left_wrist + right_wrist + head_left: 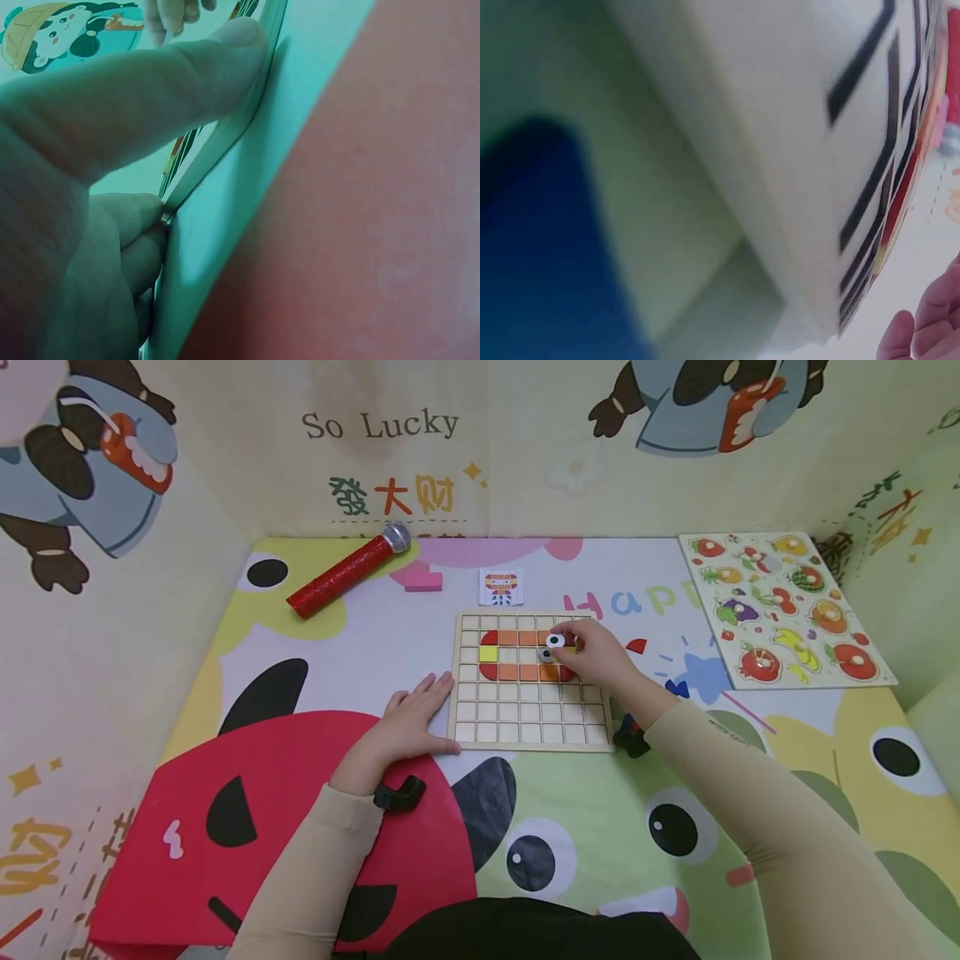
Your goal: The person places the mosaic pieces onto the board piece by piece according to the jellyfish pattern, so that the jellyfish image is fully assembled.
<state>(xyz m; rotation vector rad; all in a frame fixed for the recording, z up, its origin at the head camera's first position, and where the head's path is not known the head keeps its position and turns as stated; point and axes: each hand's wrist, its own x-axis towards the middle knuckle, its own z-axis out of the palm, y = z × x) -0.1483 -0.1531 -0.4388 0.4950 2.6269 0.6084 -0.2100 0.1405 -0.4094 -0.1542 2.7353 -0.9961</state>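
A wooden grid board (531, 746) lies on the table, with red, orange and yellow tiles (517, 672) set into a ring in its upper part. My right hand (596, 652) is over the board's upper right and pinches a round white eye piece (555, 641) between thumb and forefinger. Just below it is a second eye piece (546, 655), partly shaded. With fingers extended, my left hand (408, 718) rests against the board's left edge. The left wrist view shows its thumb (217, 71) along the board's side. In the right wrist view, fingers (930, 322) appear at the lower right.
Above the board lie a small pattern card (501, 587) and a pink block (423, 582). A red microphone (345, 575) is at the back left, a fruit puzzle board (787, 610) at the right. Near the right forearm are a red quarter piece (637, 646) and dark blue pieces (677, 688).
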